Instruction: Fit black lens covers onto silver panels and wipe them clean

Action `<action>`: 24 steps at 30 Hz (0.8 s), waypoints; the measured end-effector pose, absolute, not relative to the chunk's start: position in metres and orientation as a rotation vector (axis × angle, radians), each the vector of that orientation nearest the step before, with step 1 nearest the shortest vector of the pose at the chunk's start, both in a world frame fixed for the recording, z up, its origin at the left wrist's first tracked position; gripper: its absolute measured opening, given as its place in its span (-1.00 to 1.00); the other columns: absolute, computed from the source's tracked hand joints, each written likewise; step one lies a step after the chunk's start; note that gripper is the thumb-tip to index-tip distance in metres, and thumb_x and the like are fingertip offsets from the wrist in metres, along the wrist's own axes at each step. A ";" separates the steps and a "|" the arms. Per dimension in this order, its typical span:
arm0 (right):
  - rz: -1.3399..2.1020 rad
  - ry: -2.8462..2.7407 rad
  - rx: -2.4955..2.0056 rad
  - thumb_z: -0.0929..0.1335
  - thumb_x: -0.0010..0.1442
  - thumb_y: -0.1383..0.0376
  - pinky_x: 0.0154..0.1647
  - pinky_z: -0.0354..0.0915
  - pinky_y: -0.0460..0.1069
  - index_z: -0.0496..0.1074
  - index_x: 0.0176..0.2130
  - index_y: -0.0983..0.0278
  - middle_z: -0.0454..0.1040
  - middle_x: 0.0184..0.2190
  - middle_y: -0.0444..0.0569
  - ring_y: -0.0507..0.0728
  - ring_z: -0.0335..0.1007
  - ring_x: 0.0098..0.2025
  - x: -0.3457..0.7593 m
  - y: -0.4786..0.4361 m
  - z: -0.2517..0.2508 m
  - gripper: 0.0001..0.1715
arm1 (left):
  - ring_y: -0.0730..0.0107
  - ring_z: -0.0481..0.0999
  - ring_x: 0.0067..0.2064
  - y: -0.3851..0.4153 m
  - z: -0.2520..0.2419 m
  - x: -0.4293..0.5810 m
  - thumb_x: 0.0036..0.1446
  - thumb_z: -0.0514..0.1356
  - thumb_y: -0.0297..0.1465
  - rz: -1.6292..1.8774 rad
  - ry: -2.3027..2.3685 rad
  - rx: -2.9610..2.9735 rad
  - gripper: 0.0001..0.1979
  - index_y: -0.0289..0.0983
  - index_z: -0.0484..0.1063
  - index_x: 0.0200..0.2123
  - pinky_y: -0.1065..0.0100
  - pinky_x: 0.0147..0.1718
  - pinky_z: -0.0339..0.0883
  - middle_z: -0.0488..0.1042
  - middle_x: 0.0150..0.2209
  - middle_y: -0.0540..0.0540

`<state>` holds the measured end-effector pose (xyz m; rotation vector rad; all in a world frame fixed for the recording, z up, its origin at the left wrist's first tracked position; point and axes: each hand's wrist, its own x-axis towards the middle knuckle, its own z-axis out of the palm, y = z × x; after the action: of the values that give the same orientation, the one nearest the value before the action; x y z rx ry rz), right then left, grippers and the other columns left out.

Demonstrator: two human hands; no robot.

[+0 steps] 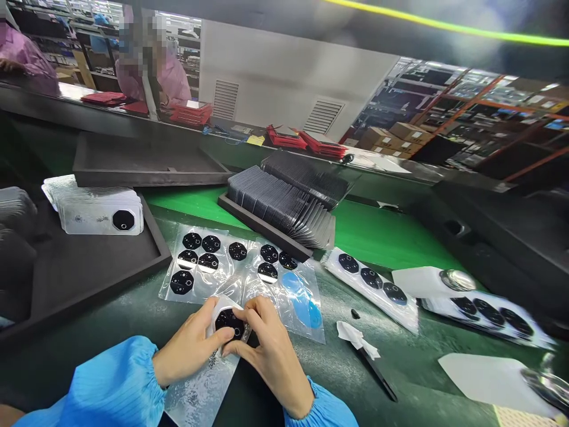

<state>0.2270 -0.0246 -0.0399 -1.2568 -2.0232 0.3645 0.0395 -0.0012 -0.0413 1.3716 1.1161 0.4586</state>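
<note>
A pale, frosted phone back panel (202,388) is tilted in front of me, a black camera lens cover (227,323) at its top end. My left hand (189,344) grips the panel's upper left side, its thumb lying over the cover. From the right, my right hand (271,350) pinches at the cover's edge with thumb and fingers; the exact contact is partly hidden. Just beyond my hands, a clear plastic sheet (169,284) carries several loose black lens covers (182,282) and bare blue backing patches (306,302).
At left, a black tray (102,261) holds stacked panels (98,213). A rack of dark panels (275,198) stands at the back. To the right lie bagged covers (371,279), tweezers wrapped in tissue (377,373), and white sheets (484,379) under metal weights. People in pink sit beyond.
</note>
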 end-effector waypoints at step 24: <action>0.656 -1.629 -1.407 0.28 0.36 0.19 -0.39 0.33 -0.08 0.35 0.08 0.17 0.31 -0.15 0.01 0.09 0.33 -0.21 0.230 -0.026 -0.040 -0.69 | 0.18 0.45 0.03 0.010 -0.015 0.041 0.34 0.08 -0.21 0.656 0.839 1.033 -0.66 -0.24 0.37 0.08 0.17 0.12 0.24 0.49 0.00 -0.11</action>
<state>0.2304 -0.0258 -0.0398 -1.4068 -1.6286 0.6562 0.0407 0.0103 -0.0147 1.0331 0.8387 0.6555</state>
